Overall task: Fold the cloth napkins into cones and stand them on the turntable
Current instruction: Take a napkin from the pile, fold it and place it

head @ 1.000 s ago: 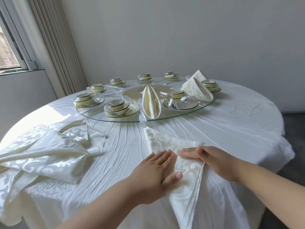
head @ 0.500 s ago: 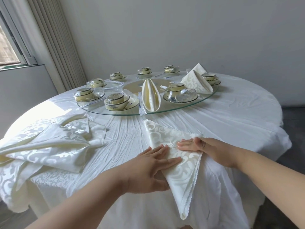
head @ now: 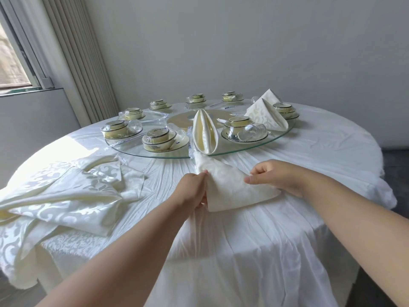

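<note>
Between your two hands, on the near part of the white-clothed round bench (head: 309, 156), lies the cream damask cloth napkin (head: 230, 185), folded to a triangle with its tip pointing away from you. Your left hand (head: 191, 191) pinches its left edge with curled fingers; your right hand (head: 276, 176) holds the right side, thumb on top and fingers tucked behind. Left of your left hand sits a loose heap of unfolded patterned napkins (head: 66, 191). Beyond your hands, just past the napkin's tip, the round glass turntable (head: 278, 138) carries wrapped bowl settings, a standing folded cream napkin (head: 204, 134) and two cone-folded napkins (head: 265, 114). If you ease either pinch, I judge the slippery layers will spring open; a hasty lift could knock the standing one.
</note>
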Demonstrator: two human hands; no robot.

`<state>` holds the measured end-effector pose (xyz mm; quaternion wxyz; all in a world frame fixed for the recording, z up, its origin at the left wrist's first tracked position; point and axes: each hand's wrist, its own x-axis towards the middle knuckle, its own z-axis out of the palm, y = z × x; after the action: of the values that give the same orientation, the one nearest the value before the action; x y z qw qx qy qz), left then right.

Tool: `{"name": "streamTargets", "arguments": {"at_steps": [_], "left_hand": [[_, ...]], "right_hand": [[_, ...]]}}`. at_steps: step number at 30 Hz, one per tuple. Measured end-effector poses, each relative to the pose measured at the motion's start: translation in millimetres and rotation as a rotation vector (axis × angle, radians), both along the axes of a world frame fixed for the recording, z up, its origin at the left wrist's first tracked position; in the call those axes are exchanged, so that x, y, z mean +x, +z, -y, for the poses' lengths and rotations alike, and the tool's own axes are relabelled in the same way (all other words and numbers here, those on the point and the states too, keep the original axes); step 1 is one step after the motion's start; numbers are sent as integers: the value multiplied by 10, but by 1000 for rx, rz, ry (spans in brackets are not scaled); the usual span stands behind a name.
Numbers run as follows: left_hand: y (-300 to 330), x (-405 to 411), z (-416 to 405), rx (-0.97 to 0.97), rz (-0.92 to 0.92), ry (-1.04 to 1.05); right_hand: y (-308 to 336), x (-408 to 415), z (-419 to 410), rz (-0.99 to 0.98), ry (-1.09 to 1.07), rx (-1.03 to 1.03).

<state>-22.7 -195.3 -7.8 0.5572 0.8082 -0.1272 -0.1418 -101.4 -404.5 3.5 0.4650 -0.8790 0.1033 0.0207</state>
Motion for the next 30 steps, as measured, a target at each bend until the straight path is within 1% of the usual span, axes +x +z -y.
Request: {"name": "streamTargets", "arguments": {"at_steps": [2,4,6,8,11,15,17,20,22,24,27,29,30], "left_hand": [[-34,111,85,74,28,60],[-77,187,129,212,107,119],[-109,205,158,367,205,157],[-129,219,180,447,254,171],[-126,242,210,529,257,171],[-93,294,269,652,202,159],[-75,301,284,691,193,144],[-57,286,284,726,206,128],[-41,260,277,735,214,131],[-22,220,273,741,207,135],[-3,179,268,739,212,137],[13,173,245,734,261,165],[19,170,228,731,321,201]], "right_hand": [[-19,127,-16,-10,-36,-135],[-17,227,-56,-33,-54,-273],[-32,313,-92,-56,-70,-352],[-70,382,-95,-61,-90,-428],[-112,403,-127,-38,-91,-546],[-152,343,-125,15,-85,-614],[-176,310,-111,53,-97,-613],[-199,267,-99,123,-141,-531],[-198,242,-89,150,-134,-515],[-193,235,-85,128,-110,-544],[-186,267,-76,42,-113,-606],[-183,293,-83,-12,-105,-663],[-178,304,-92,-27,-96,-687]]}}
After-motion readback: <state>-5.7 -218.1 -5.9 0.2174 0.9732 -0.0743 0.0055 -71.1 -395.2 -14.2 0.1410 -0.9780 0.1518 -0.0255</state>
